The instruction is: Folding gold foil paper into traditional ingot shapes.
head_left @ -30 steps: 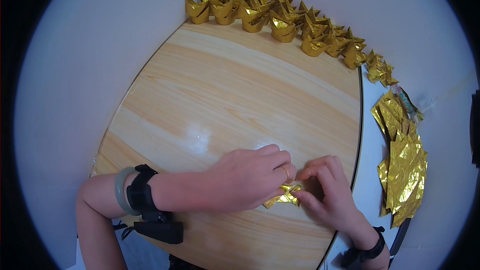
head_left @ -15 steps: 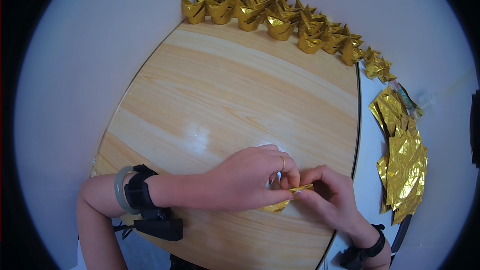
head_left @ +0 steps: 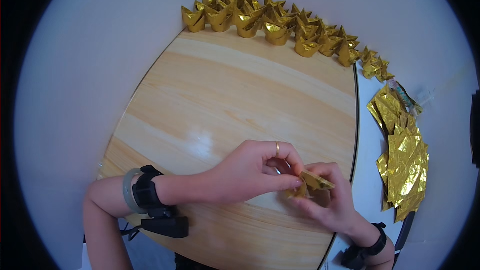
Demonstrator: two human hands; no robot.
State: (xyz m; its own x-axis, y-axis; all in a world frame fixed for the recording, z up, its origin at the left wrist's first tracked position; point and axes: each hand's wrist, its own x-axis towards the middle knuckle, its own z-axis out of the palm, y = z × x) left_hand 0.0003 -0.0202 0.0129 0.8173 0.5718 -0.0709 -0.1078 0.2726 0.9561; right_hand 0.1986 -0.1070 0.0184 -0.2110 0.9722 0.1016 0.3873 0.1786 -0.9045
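Observation:
Over the near right part of a light wooden table [head_left: 240, 95], my left hand [head_left: 250, 172] and my right hand [head_left: 330, 200] together pinch a small folded piece of gold foil paper [head_left: 312, 184]. The left hand's thumb and fingers press its left end, and a ring sits on one finger. From below and to the right, the right hand's fingers cup the piece. Part of the paper is hidden between the fingers.
A row of several folded gold paper ingots [head_left: 280, 25] lines the table's far edge against the white wall. A stack of flat gold foil sheets [head_left: 402, 155] lies on the white surface to the right. Both wrists carry black bands.
The gold piece has been folded flatter and turned between my fingers. Both hands stayed near the table's right front edge, and the view shifted slightly.

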